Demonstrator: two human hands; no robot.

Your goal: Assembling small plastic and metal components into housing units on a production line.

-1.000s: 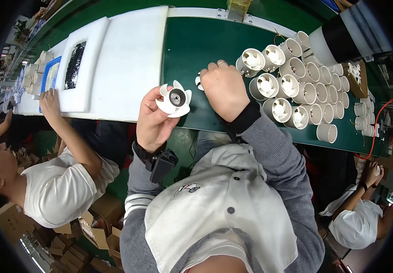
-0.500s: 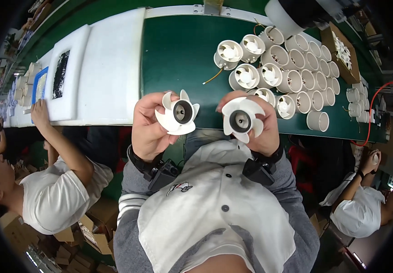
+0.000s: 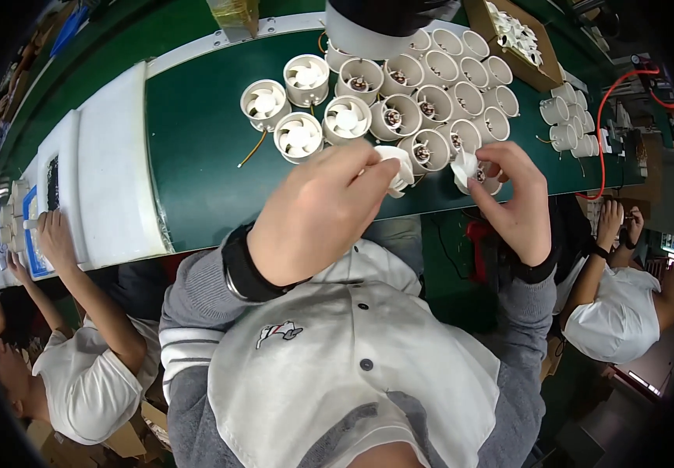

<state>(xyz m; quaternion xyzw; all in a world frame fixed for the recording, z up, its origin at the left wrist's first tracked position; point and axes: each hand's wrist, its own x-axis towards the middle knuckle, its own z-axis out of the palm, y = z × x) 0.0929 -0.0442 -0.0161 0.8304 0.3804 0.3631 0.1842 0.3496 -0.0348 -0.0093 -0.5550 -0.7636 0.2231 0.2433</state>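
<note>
A: Clock read on the view, twelve at top. Left hand (image 3: 313, 207)?

B: Just off centre, toward eleven. Thumb and fingers pinched together on the left fan (image 3: 401, 173), a white bladed wheel between one and two o'clock, held over the green table (image 3: 196, 140) near its near edge.

A: Its lie?

B: Tilted, partly side-on. Outline longest from eleven to five. Which face points where, cannot tell.

A: Right hand (image 3: 520, 201)?

B: Between two and three. Thumb and fingertips clamped on the right fan (image 3: 464, 168), at two o'clock.

A: And that one's lie?

B: Nearly edge-on. Outline longest from twelve to six, so the hub line runs roughly nine to three. Hub end uncertain. The blades overlap one of the open cups (image 3: 429, 151); touching it or above it, cannot tell.

A: Hidden or cut off?

B: Left knuckles cover part of the left fan. Right fan blocks much of the cup behind. A black-and-white cylinder (image 3: 372, 31) at twelve hides some cups; its upper end runs out of sight.

A: Clear to see?

B: Four cups with fans (image 3: 299, 135) seated, faces up, eleven to twelve. Box of white parts (image 3: 512, 39), between one and two; pieces too small to make out.
</note>
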